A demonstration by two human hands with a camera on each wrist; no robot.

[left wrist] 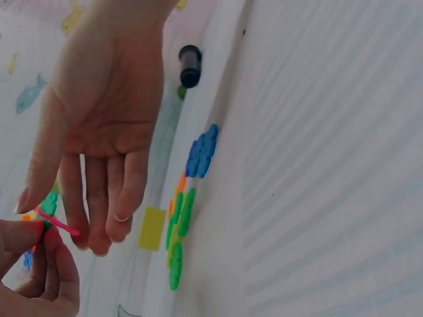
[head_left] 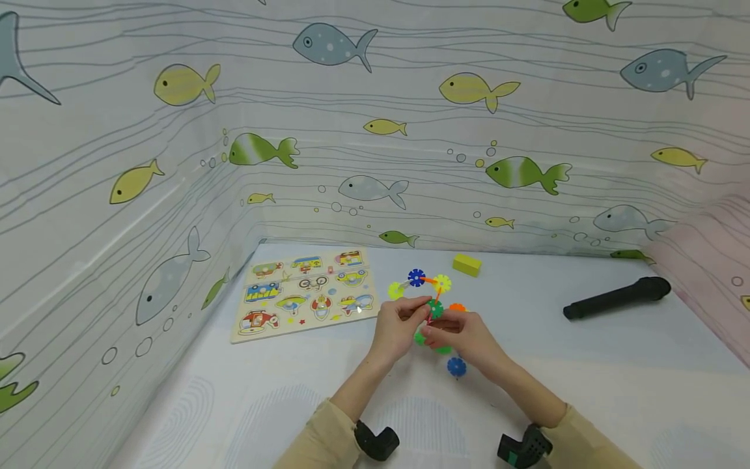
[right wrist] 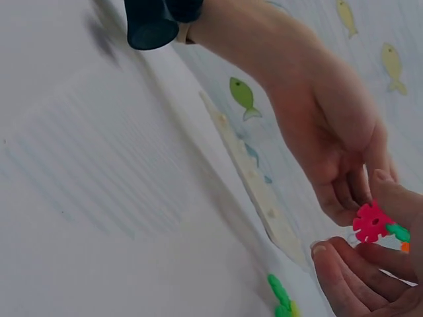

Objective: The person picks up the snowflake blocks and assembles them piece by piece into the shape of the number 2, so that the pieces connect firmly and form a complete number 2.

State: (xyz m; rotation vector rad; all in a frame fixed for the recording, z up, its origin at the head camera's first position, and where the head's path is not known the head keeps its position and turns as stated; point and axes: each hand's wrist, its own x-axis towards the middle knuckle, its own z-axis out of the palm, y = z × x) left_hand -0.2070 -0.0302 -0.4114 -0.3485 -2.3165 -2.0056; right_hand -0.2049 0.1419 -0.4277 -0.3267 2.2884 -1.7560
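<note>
On the surface (head_left: 246, 397) the picture puzzle board (head_left: 305, 293) lies far left. My left hand (head_left: 398, 329) and right hand (head_left: 463, 335) meet, fingers pinching the pink flake (right wrist: 371, 222) over scattered flakes (head_left: 456, 367). Yellow block (head_left: 466, 264), then black microphone (head_left: 618, 297), lie right.

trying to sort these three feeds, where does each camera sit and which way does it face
Head: worn on the head, looks forward and down at the left hand and right hand joining snowflake discs; both forearms show.
Left wrist: on the left wrist, looks along the palm toward loose discs.
Right wrist: on the right wrist, faces the opposite hand and a red disc.
Shared: the head and left wrist views both show the yellow block.
</note>
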